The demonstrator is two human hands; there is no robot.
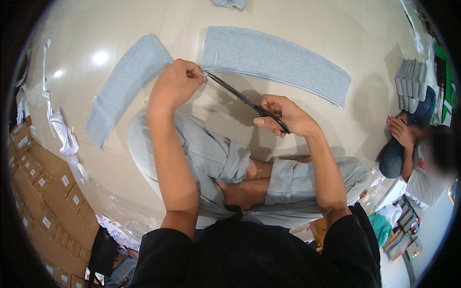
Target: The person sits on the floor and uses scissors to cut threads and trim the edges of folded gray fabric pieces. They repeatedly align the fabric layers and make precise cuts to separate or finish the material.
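My left hand (180, 84) is closed in a pinch between two light grey fabric pieces; what its fingertips hold is too small to make out. One long curved fabric strip (273, 57) lies flat to the right, its near left corner at those fingertips. The other fabric piece (126, 86) lies at the left, its upper end partly behind my hand. My right hand (285, 115) grips black scissors (235, 92) by the handles. Their blades point up and left, and the tips are right beside my left fingertips, looking nearly closed.
I sit cross-legged on a glossy beige floor (336, 29). Brown cartons (53, 187) line the left, near white scraps (62, 132). At the right, another person (427, 158) sits close to a stack of grey folded bundles (410, 81). More grey fabric (230, 3) lies at the far edge.
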